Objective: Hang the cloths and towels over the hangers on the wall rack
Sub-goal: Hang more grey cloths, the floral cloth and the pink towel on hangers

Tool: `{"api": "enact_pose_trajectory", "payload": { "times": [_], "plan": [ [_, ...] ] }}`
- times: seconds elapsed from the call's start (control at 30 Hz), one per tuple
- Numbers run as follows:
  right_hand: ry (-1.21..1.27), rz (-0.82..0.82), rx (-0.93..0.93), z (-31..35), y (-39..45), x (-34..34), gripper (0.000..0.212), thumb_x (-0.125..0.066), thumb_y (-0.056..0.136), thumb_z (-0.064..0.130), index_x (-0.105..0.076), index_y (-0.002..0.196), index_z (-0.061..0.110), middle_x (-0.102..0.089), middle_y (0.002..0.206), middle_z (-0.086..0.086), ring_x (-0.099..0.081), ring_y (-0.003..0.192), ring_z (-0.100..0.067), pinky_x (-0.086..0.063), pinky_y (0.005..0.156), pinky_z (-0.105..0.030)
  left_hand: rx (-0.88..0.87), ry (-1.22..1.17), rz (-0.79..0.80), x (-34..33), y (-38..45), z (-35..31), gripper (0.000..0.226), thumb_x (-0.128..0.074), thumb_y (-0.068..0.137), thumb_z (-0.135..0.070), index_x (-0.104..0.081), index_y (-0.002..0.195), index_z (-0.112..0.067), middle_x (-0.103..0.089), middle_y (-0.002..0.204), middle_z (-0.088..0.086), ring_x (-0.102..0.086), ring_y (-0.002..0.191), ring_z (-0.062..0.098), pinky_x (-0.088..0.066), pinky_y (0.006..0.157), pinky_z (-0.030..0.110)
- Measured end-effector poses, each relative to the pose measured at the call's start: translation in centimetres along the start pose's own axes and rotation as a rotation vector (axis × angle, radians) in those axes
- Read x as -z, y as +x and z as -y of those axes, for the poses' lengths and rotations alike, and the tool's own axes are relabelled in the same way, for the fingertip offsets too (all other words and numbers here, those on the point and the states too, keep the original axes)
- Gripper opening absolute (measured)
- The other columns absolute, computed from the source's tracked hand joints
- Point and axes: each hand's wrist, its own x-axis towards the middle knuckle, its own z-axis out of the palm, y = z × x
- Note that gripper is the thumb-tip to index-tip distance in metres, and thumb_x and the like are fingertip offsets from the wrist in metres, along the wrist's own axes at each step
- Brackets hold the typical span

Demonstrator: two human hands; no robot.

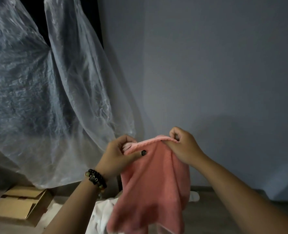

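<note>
Towel (155, 179), pink and fuzzy, hangs at about 6 o'clock in the view, held up by its top edge between both hands in front of a bare grey wall (207, 65). Its lower end is blurred and runs off the bottom of the frame, so how far it hangs cannot be told. Left hand (118, 154) is closed on the top left corner, bunching the cloth under curled fingers, thumb pressed on the front; a dark beaded bracelet (96, 178) sits on that wrist. Right hand (182, 146) pinches the top edge at its right end, fingers folded over the hem. No rack or hangers can be made out; the room is dim.

From 9 to 12 o'clock, a clear plastic sheet (47, 98) drapes down, and what it covers is only a dark, unclear shape. At 8 o'clock a cardboard box (20, 206) lies open on the floor. Behind the towel and left forearm, something white (102, 215) lies crumpled, mostly hidden. A further pale bit (194, 196) shows just right of the towel, too small to identify.
</note>
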Motion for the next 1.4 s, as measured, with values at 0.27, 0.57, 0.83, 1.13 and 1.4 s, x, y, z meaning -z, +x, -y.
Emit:
{"api": "enact_pose_trajectory", "payload": {
  "times": [0.27, 0.57, 0.83, 1.13, 1.4],
  "plan": [
    [-0.198, -0.044, -0.232, -5.9, -6.8, 13.1, 0.022, -0.066, 0.083, 0.024, -0.056, 0.070, 0.010, -0.052, 0.061, 0.004, -0.045, 0.058, -0.008, -0.034, 0.057, -0.026, 0.113, 0.118, 0.103, -13.5, 0.6, -0.5, 0.013, -0.076, 0.078, -0.014, -0.068, 0.074, -0.004, -0.059, 0.060, -0.003, -0.049, 0.053, 0.004, -0.040, 0.051, 0.019],
    [-0.150, 0.103, -0.298, -11.0, -14.9, 25.3, 0.034, -0.068, 0.083, 0.036, -0.057, 0.116, 0.041, -0.068, 0.081, 0.002, -0.065, 0.074, -0.011, -0.051, 0.069, -0.030, -0.054, -0.154, 0.229, -32.5, -0.9, -8.4, 0.003, -0.072, 0.077, -0.014, -0.071, 0.077, -0.017, -0.061, 0.060, 0.008, -0.051, 0.058, 0.012, -0.041, 0.053, 0.024],
    [-0.266, -0.237, -0.307, -16.0, -13.7, 32.7, 0.018, -0.059, 0.091, 0.015, -0.063, 0.079, 0.002, -0.056, 0.080, -0.006, -0.052, 0.072, -0.015, -0.038, 0.067, -0.026, 0.061, -0.120, 0.279, -40.2, 1.9, -5.5, 0.024, -0.080, 0.077, -0.014, -0.056, 0.070, -0.016, -0.042, 0.053, -0.008, -0.035, 0.050, 0.010, -0.029, 0.047, 0.022],
    [-0.018, -0.686, -0.568, -20.7, -6.5, 37.6, 0.009, -0.054, 0.091, 0.018, -0.062, 0.091, 0.014, -0.062, 0.082, 0.003, -0.059, 0.081, -0.017, -0.041, 0.066, -0.027, 0.209, -0.139, 0.291, -43.9, 9.6, 0.3, 0.018, -0.070, 0.079, -0.010, -0.053, 0.075, -0.003, -0.049, 0.054, -0.008, -0.040, 0.051, 0.007, -0.033, 0.047, 0.018],
    [-0.031, 0.057, -0.395, -23.2, -2.7, 36.4, 0.064, -0.078, 0.070, 0.042, -0.050, 0.127, 0.044, -0.067, 0.110, 0.015, -0.064, 0.099, 0.001, -0.052, 0.086, -0.023, 0.026, -0.243, 0.416, -44.5, 17.5, -4.1, 0.024, -0.073, 0.076, -0.031, -0.069, 0.077, -0.007, -0.065, 0.071, 0.014, -0.056, 0.065, 0.012, -0.044, 0.060, 0.026]
  ]
}}
